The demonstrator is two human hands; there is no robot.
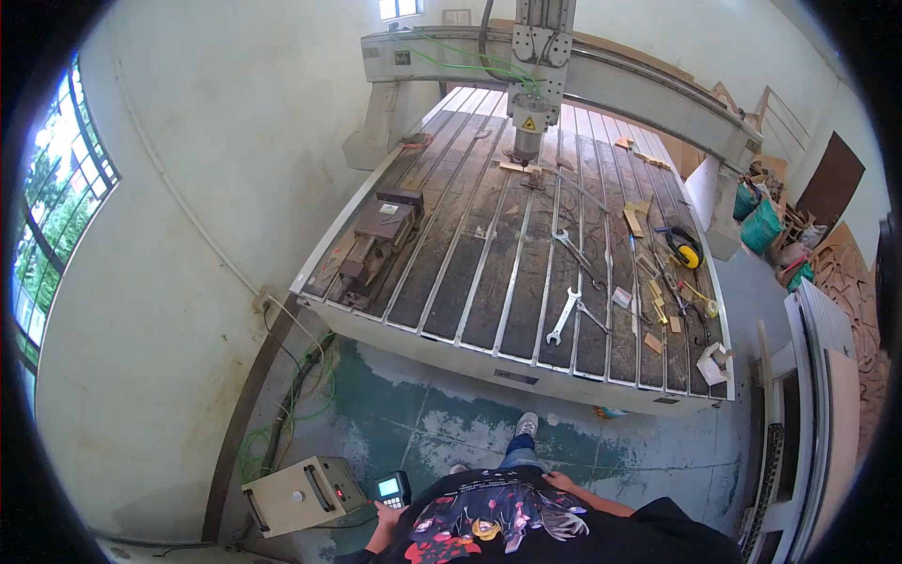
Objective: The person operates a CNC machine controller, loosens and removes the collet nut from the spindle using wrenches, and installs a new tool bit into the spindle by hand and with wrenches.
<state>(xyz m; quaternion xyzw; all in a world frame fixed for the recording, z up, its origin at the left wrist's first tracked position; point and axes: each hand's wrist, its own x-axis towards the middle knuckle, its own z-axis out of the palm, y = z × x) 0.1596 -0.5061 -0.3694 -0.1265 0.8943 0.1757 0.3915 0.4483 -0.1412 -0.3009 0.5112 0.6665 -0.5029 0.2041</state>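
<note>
- The slotted router bed (507, 254) is filling the middle; its pale front edge is facing the person.
- The gantry (648, 92) is spanning the bed's far part.
- The green-and-grey floor (451, 414) is offering standing room before that edge, narrowing on the right toward leaning panels (841, 404).
- A beige control box (303, 496) is sitting near the left wall, showing a small red light.
- A machine vise (381, 240) is resting along the bed's left side.
- The spindle (527, 132) is hanging above the bed, bearing a yellow triangular warning label (529, 123).
- The right hand (564, 482) is touching the shirt front at the waist; whether it is pinching cloth, I cannot tell.
- The left hand (386, 519) is curling around a handheld controller (391, 490) just right of the box; its screen is glowing, too small for reading.
- A dark nameplate (516, 377) is marking the front edge.
</note>
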